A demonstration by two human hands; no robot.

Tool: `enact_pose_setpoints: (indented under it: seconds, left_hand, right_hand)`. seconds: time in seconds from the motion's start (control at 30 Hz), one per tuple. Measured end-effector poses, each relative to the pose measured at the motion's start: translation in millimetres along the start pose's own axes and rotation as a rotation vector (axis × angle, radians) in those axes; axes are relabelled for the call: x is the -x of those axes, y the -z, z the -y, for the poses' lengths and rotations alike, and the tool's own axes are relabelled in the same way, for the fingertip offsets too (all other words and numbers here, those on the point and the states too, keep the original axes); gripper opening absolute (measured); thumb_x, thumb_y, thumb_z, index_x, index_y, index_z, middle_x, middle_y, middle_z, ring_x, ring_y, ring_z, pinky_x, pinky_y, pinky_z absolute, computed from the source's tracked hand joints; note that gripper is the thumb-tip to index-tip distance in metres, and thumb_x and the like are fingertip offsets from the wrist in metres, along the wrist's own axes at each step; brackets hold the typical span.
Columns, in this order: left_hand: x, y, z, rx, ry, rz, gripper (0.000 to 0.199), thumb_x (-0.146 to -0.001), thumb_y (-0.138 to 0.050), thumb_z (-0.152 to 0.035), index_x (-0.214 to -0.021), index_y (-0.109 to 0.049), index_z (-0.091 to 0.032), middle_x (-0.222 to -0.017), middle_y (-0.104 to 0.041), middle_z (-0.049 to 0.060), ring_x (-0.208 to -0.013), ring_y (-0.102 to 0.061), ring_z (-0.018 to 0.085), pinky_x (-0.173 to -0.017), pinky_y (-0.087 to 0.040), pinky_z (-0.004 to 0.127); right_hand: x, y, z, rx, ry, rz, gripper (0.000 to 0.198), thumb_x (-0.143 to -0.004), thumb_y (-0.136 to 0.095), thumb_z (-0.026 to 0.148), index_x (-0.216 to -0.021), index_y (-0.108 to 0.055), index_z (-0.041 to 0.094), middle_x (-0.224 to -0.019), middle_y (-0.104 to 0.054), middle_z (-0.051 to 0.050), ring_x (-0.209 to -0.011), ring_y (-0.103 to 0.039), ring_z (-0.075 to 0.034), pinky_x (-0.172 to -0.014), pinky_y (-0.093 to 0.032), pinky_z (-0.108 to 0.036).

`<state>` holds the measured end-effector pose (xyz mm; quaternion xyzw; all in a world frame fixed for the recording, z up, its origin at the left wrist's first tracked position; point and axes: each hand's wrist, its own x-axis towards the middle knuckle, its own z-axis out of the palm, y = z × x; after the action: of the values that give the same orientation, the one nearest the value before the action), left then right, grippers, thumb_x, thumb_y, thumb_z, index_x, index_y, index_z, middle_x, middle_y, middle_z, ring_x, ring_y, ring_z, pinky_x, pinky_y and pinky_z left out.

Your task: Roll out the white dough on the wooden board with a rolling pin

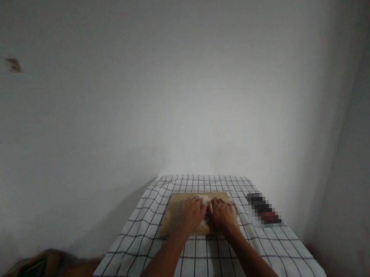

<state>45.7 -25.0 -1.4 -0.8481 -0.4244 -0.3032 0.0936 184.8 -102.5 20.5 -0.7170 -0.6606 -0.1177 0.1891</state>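
A wooden board (170,222) lies on the cloth-covered table, dusted with white flour (205,226). Both hands work side by side over its middle, fingers curled down onto what looks like pale dough (205,198). Most of that dough is hidden beneath the palms and fingers. My left hand (194,211) presses on its left part, my right hand (222,212) on its right part, close to the board's right side. The fingertips of the two hands almost meet. A small dark curved edge shows just beyond the right hand; I cannot make out what it is.
A white cloth with dark grid lines (141,238) covers the table. Right of the board lies a pixelated dark and red object (264,210). A pale wall (181,92) stands behind the table. Low at the left is a brown piece of furniture (54,265), blurred.
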Motion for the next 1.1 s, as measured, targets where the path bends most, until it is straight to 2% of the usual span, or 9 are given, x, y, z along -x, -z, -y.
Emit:
enact_pose_setpoints:
  seconds: [0.27,0.7,1.1]
  left_hand:
    - [1.6,2.2,0.4,0.028,0.005,0.019,0.031,-0.099,-0.045,-0.031,-0.115,-0.070,-0.022,-0.123,-0.071,0.010,-0.116,-0.062,0.027,-0.105,-0.040,0.046]
    - [0.5,1.4,-0.4,0.035,0.018,0.032,0.029,-0.098,-0.047,-0.033,-0.112,-0.071,-0.022,-0.120,-0.072,0.010,-0.111,-0.063,0.027,-0.101,-0.041,0.047]
    - [2.3,3.4,-1.8,0.014,-0.004,-0.039,0.024,-0.096,-0.051,-0.030,-0.108,-0.071,-0.023,-0.117,-0.073,0.009,-0.110,-0.064,0.025,-0.099,-0.042,0.044]
  right_hand:
    - [0.2,-1.1,-1.0,0.017,0.019,0.000,0.037,-0.104,-0.032,0.032,-0.104,-0.067,0.021,-0.118,-0.069,-0.011,-0.114,-0.060,-0.025,-0.089,-0.041,-0.037]
    - [-1.2,-0.6,0.1,-0.036,-0.019,-0.022,0.039,-0.105,-0.032,0.036,-0.105,-0.068,0.020,-0.113,-0.070,-0.012,-0.110,-0.062,-0.025,-0.088,-0.041,-0.036]
    - [2.4,5.9,1.3,0.034,0.017,0.001,0.038,-0.105,-0.031,0.033,-0.105,-0.067,0.022,-0.115,-0.069,-0.011,-0.109,-0.061,-0.025,-0.085,-0.041,-0.036]
